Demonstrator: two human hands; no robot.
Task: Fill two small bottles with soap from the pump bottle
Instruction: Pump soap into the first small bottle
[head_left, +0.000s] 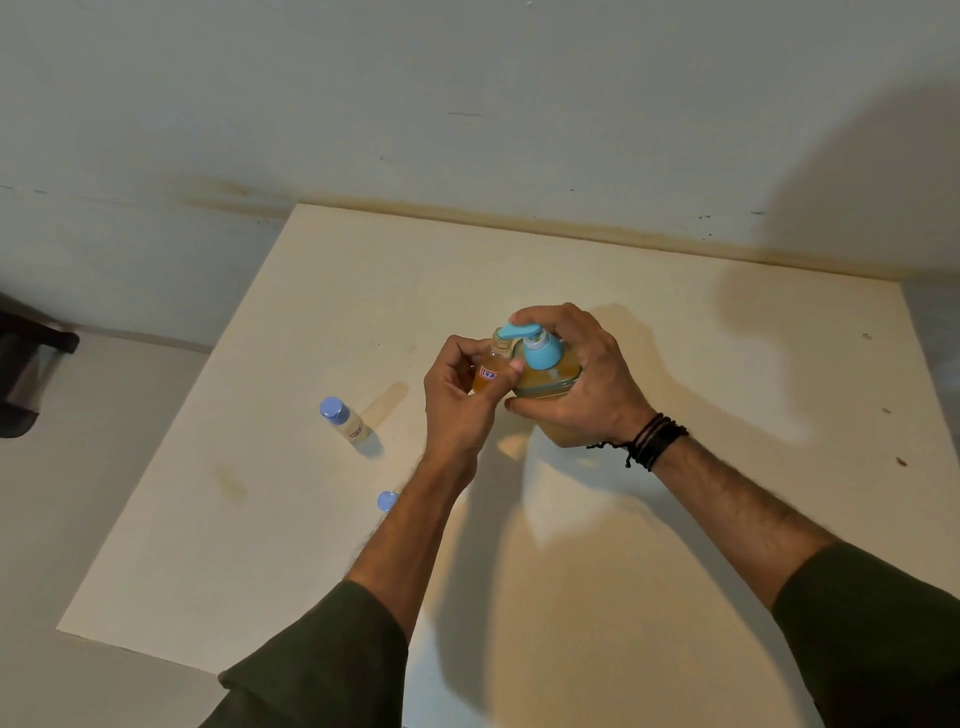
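My left hand (457, 395) grips a small uncapped bottle (491, 366) with orange soap inside and a red-and-white label, its mouth held right under the spout. My right hand (582, 379) wraps the pump bottle (545, 376) of orange soap, a finger resting on its blue pump head (524, 332). A second small bottle (345, 421) with a blue cap stands upright on the table to the left. A loose blue cap (387, 501) lies on the table beside my left forearm.
The cream table (291, 545) butts against a pale wall at the back. Its left edge drops to a lighter floor, where a dark object (26, 369) sits at the far left. Small dark specks mark the table's right side.
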